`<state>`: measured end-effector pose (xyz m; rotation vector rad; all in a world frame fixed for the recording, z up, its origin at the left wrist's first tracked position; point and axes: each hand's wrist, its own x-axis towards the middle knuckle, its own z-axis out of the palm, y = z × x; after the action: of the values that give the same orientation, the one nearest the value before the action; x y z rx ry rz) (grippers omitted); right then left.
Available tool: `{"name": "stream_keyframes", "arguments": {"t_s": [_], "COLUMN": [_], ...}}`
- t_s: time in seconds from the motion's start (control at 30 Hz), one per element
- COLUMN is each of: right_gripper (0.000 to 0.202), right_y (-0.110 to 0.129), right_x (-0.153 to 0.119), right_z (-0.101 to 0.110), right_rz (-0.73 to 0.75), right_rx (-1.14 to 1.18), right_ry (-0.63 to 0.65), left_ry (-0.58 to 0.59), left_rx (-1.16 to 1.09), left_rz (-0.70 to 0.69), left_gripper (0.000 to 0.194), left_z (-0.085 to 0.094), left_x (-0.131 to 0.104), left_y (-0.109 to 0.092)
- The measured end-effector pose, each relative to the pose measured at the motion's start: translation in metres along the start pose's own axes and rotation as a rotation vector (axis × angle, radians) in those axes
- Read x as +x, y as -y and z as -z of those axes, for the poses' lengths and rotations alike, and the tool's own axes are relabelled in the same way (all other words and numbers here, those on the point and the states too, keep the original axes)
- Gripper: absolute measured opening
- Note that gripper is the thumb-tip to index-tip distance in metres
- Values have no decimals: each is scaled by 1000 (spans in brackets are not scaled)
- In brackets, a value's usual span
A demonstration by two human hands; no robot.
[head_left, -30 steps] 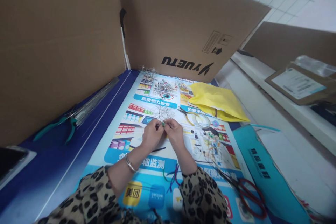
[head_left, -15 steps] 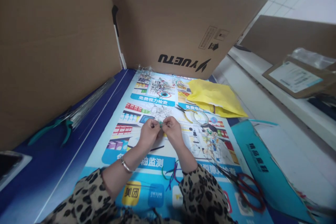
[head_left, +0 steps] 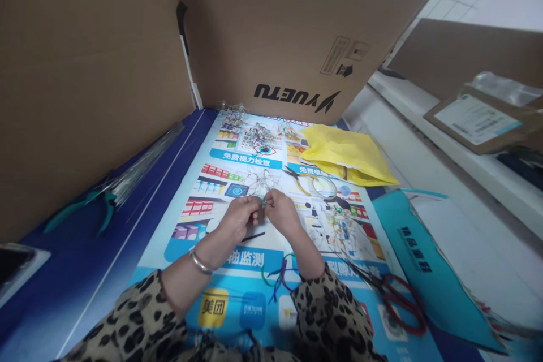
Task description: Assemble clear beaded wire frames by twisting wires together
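Small green piece (head_left: 263, 202) is pinched jointly by L hand (head_left: 242, 216) & R hand (head_left: 280, 212), over mid. of printed poster (head_left: 193, 246); exact shape can't be made out. Thin wire tangle (head_left: 259, 180) is seen just beyond. Yellow-handled pliers (head_left: 303, 184) are laid to R, w/ clear tape roll (head_left: 334, 192) alongside; coloured cords (head_left: 280, 278) are seen nr R sleeve (head_left: 333, 311), red-handled scissors (head_left: 418, 308) farther R.

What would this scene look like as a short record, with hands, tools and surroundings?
left hand: pinching a small greenish piece
right hand: pinching the same piece
left wrist: silver bangle
beyond hands: thin wire tangle
tools: yellow-handled pliers, red-handled scissors, teal-handled pliers
behind: cardboard panel
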<state>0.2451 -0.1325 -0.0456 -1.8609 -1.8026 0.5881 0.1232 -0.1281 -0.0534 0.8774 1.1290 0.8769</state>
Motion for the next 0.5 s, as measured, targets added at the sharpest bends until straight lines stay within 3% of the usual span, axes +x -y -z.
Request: {"name": "stream_keyframes", "arguments": {"t_s": [0.2,0.33,0.5], "right_gripper": [22,23,39], "right_y": [8,11,11], "right_x": [-5,-7,-7], "right_z": [6,7,2], "right_rz": [24,19,-5], "right_rx": [-252,-268,-181], "right_ry": [5,30,26], "left_ry": [-106,-149,-144], "left_rx": [301,506,1011], "left_rz": [-194,-343,-485], "left_gripper": [10,15,29], "left_z": [5,7,8], "left_x": [3,-1,-4], "left_y": [-1,-4,-7]}}
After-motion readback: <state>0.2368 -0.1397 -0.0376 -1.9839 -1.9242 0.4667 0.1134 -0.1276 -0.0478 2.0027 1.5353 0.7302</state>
